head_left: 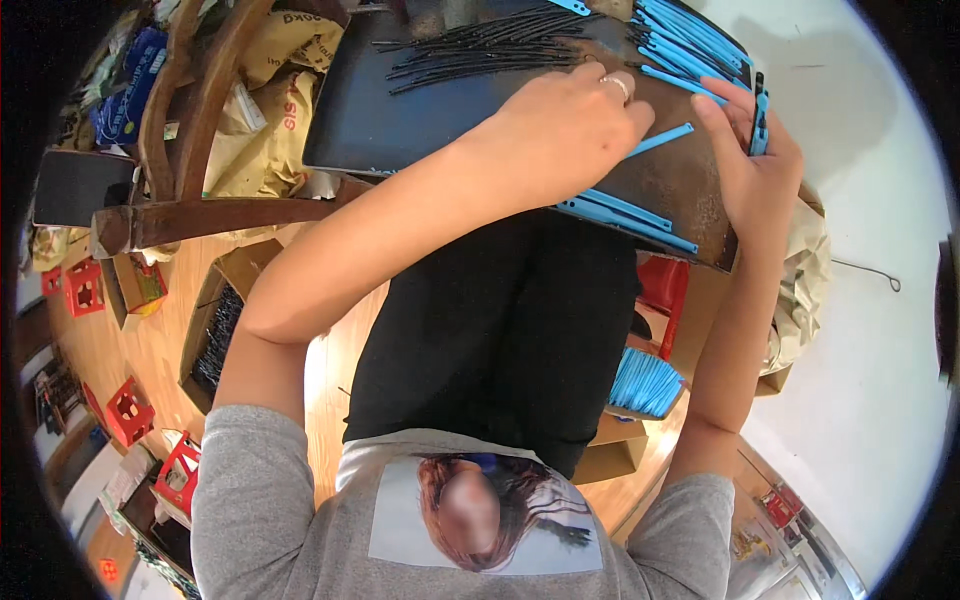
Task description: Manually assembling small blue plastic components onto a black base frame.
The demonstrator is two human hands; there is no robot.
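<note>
Head view: left hand (570, 125) pinches thin blue plastic strip (660, 140) on dark board surface (400, 120), right hand (750, 160) grips strip bundle (760, 120), likely sorting.

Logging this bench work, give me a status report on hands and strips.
Left hand pinching one blue strip. Right hand gripping a blue strip bundle. Black strips lie clear.

Wooden floor (150, 340), white wall (870, 330)

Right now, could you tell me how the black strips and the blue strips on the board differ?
The black strips are thinner and lie bunched at the board's far left; the blue strips are wider, flatter and spread along its right side. The left hand pinches one blue strip; no hand touches the black ones. Both are long and slim.
</note>
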